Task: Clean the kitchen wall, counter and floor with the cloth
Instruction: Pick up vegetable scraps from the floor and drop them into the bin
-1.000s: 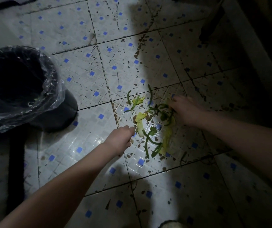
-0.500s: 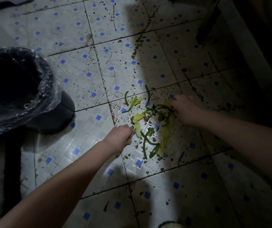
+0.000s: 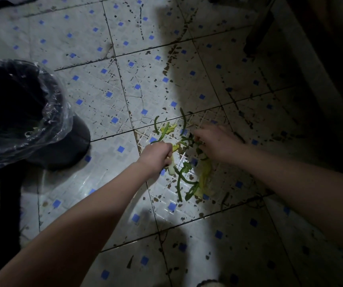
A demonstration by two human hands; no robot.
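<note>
Moved: my left hand point(image 3: 156, 155) has been closing in on the side of the vegetable scraps point(image 3: 187, 179) that faces the bin point(image 3: 50, 104), and it is now lifting a pale peel point(image 3: 171, 167) that was lying flat half a second ago.
Left hand: it is curling into a fist round that pale peel, whose end is hanging out below the fingers.
Vegetable scraps: green strips and yellowish leaves are lying loose on the floor point(image 3: 108, 162), to the right of the bin and well apart from it.
Right hand point(image 3: 216, 141): it is reaching palm-down into the side of the scraps away from the bin, fingertips touching the green strips; I cannot tell whether it is pinching any.
Bin: it is standing open, its clear liner folding over the rim.
Floor: beyond the bin it is carrying dark specks and smears across the tiles.
Cloth: I am not seeing it anywhere in view.
Risk: I am judging the peel loosely held, so it could be slipping out while crossing the gap to the bin. Thin strips could be getting left behind in this dim light, and dragging instead of lifting could be smearing them.
</note>
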